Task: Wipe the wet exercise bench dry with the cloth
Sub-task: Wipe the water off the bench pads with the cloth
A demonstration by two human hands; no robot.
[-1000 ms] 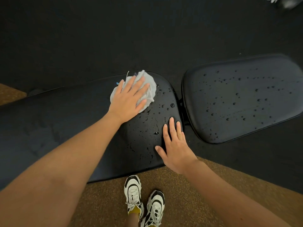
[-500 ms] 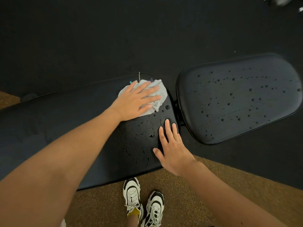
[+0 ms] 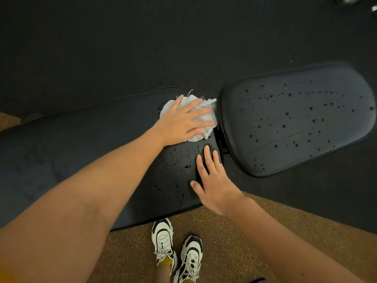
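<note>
Right at the far right-hand corner of the long bench pad [image 3: 85, 152] lies the cloth [image 3: 201, 122], a crumpled white rag with a loose thread sticking out at its 12 o'clock edge. It sits flat on the black vinyl, its 3 o'clock edge reaching the narrow gap that parts this pad from the seat pad [image 3: 295, 117]. The left hand [image 3: 181, 123] lies on top of it, palm down, fingers [image 3: 199, 112] straight and spread, pointing toward 3 o'clock; they press the cloth onto the pad rather than curl round it. Cloth shows past the fingertips at 3 o'clock, between the spread fingers, and beyond the thumb at 12 o'clock, while the heel of the hand rests on bare vinyl at 9 o'clock of the rag.

At 5 o'clock of the cloth, close to it but apart, the right hand [image 3: 214, 180] rests flat on the same pad near its end, fingers straight and close together, pointing toward 12 o'clock, thumb out toward 9 o'clock. It holds nothing. Between the two hands, and to 7 o'clock of the cloth, smeared water droplets [image 3: 179, 166] glisten on the vinyl. The stretch of the long pad toward 9 o'clock looks dull, with no beads visible.

The seat pad, at 3 o'clock of the cloth, is dotted all over with round beads of water [image 3: 285, 114].

Nothing in view serves as a container. Below the bench, at 6 o'clock, stand two black-and-white sneakers [image 3: 177, 250] on speckled brown flooring [image 3: 224, 242]; black matting [image 3: 122, 48] lies beyond the bench.
</note>
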